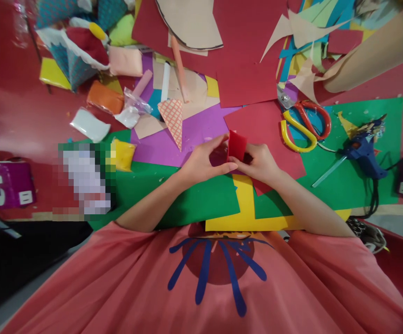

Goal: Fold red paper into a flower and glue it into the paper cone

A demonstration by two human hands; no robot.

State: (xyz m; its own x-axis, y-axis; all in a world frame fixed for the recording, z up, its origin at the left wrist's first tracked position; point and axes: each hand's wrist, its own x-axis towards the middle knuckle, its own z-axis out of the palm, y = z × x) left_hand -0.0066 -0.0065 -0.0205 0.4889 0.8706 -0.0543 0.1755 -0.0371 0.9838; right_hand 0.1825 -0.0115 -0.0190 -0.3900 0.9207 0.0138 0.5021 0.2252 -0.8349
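Observation:
Between my two hands, a small piece of folded red paper (237, 145) stands up above the sheets on the table. My left hand (204, 158) grips its left side, thumb along the bottom edge and fingers curled toward the top corner. My right hand (260, 161) pinches the lower right side. Under the hands lie a purple sheet (198, 132) and a larger red sheet (264, 125). A small paper cone with an orange lattice pattern (172, 118) rests left of my left hand. Scissors with red and yellow handles (304, 123) lie right of my right hand.
A blue glue gun (365, 150) lies at the right with its cord. Clay packets, such as an orange one (104, 97), and decorated blue cones (79, 62) crowd the left. Paper scraps (306, 30) pile at the back right. Purple power boxes (8, 183) flank the table.

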